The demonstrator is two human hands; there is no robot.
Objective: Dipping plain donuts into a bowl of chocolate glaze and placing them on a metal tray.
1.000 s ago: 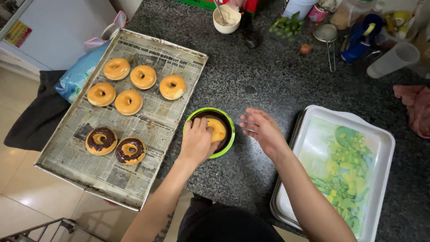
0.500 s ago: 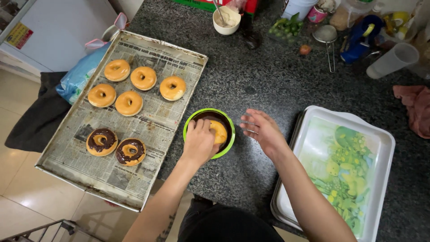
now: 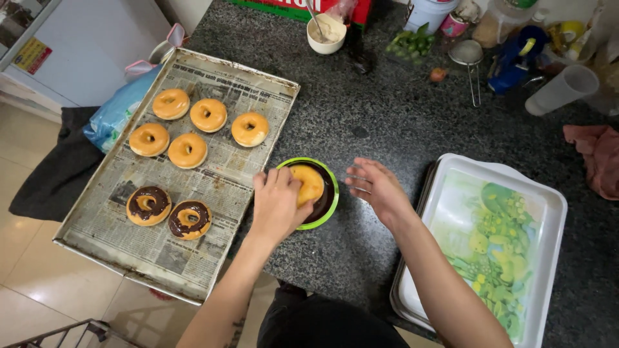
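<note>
My left hand [image 3: 278, 205] grips a plain golden doughnut [image 3: 310, 182] and holds it in a green bowl [image 3: 324, 215] of dark chocolate glaze on the black stone counter. Just to the right of the bowl hovers my right hand [image 3: 376, 187], fingers spread, holding nothing. A newspaper-lined metal tray [image 3: 116, 248] to the left carries several plain doughnuts [image 3: 207, 115] and two chocolate-topped ones [image 3: 188, 219].
A white tray [image 3: 548, 212] with a green printed picture lies at the right. At the back stand a cream-filled cup [image 3: 326, 32], green limes [image 3: 411, 44], a strainer [image 3: 467, 57], a tipped plastic cup [image 3: 561, 89] and bottles. A pink cloth [image 3: 596, 154] lies far right.
My left hand has turned and pressed the doughnut a little in the bowl. My right hand has stayed beside the bowl with fingers spread.
</note>
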